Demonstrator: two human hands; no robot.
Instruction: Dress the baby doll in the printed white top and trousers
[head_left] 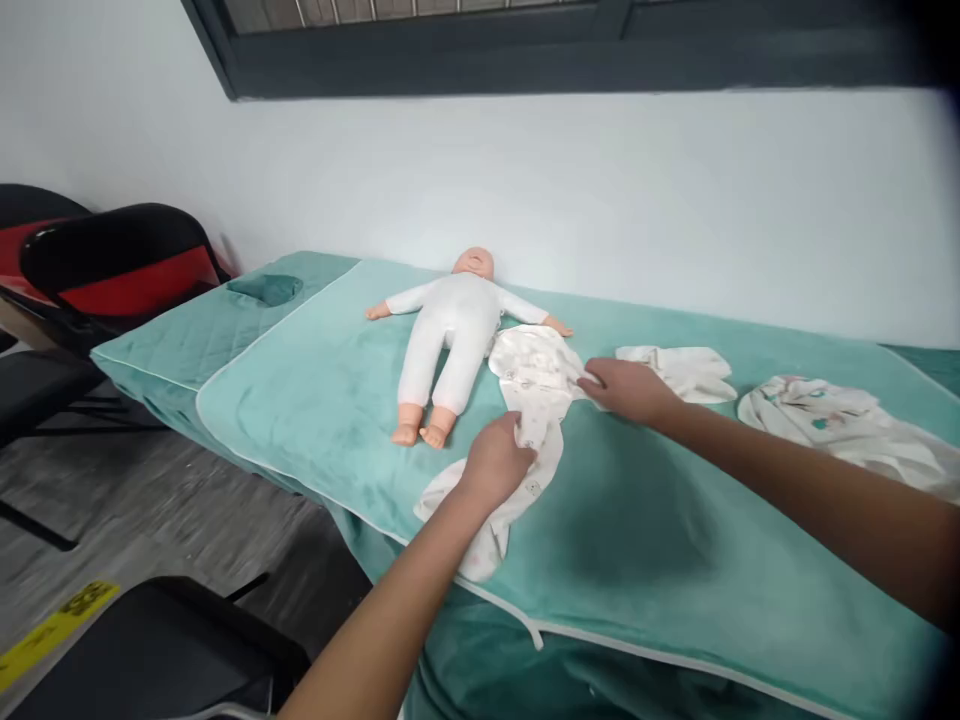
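A baby doll (465,320) with a white cloth body lies on its back, arms spread, on a green massage bed cover (300,390). Just right of its legs is a white baby romper (534,375) with small snaps and a faint print. My left hand (501,458) is closed on the romper's middle, near the snaps, and covers part of it. At the romper's right side, my right hand (619,388) pinches a bit of its cloth. The lower legs of the garment lie toward the bed's front edge.
A folded white cloth (682,372) and a crumpled printed white cloth (840,420) lie at the right. Black chairs (120,260) stand at the left, and another chair (157,650) is at the near left. A white wall (675,200) runs behind the bed.
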